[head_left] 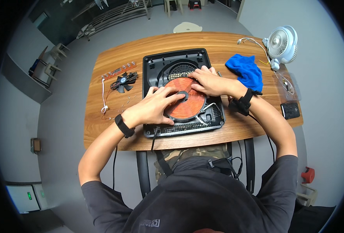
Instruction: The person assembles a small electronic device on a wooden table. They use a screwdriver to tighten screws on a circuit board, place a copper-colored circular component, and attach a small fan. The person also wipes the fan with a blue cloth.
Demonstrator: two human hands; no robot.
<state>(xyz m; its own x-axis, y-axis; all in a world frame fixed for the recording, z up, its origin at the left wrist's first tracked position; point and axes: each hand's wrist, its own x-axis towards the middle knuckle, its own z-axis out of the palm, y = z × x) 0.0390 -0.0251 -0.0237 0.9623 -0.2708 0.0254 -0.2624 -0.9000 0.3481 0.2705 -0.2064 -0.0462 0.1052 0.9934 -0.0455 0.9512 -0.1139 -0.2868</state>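
An opened black appliance base (152, 70) lies on the wooden table (113, 132), with a round copper coil disc (189, 105) inside it. My left hand (152, 108) rests on the coil's left side, fingers spread toward its dark centre hub. My right hand (209, 81) presses on the coil's upper right edge with fingers curled over the rim. Both wrists wear black bands. White wires run from the coil toward the lower right of the base.
A small black fan (123, 82) and a narrow circuit strip (118, 71) with a white cable lie left of the base. To the right are a blue cloth (246, 70), a white desk fan (282, 43) and a small black device (290, 110).
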